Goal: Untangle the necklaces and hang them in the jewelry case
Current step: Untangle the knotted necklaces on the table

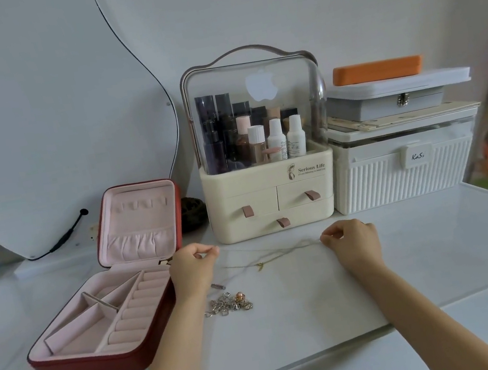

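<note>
- A thin gold necklace point(268, 254) is held stretched between two hands above the white table point(411, 253), near the middle of the scene.
- One end of the chain is pinched by the left hand point(190, 267), its fingers point(207, 251) curled together at the tip; this hand is seen just right of the jewelry case.
- The other end is pinched by the right hand point(355, 238), whose fingers point(331, 236) are likewise curled narrowly round the strand.
- Between the hands the chain is seen to sag and cross over itself, and a small gold pendant point(260, 266) hangs from it close to the table surface.
- A heap of silver chain with a pinkish bead point(229, 304) is laid on the table nearer than the stretched necklace, just right of the left forearm; how many pieces are tangled in it cannot be told.
- A small metal clasp-like piece point(218, 286) is set just beyond that heap.
- The red jewelry case point(110, 361) is placed on the left of the table with its lid raised upright; a pink lining, ring rolls and divided compartments are shown inside, and no jewellery can be made out in them.
- A cream cosmetics organiser point(271, 199) with a clear dome and three drawers is stood at the far side, behind the hands.
- A white ribbed box point(398, 177) is stacked with flat boxes to the right of it.
- A large white curved panel point(45, 122) is leaned against the wall at the far left.
</note>
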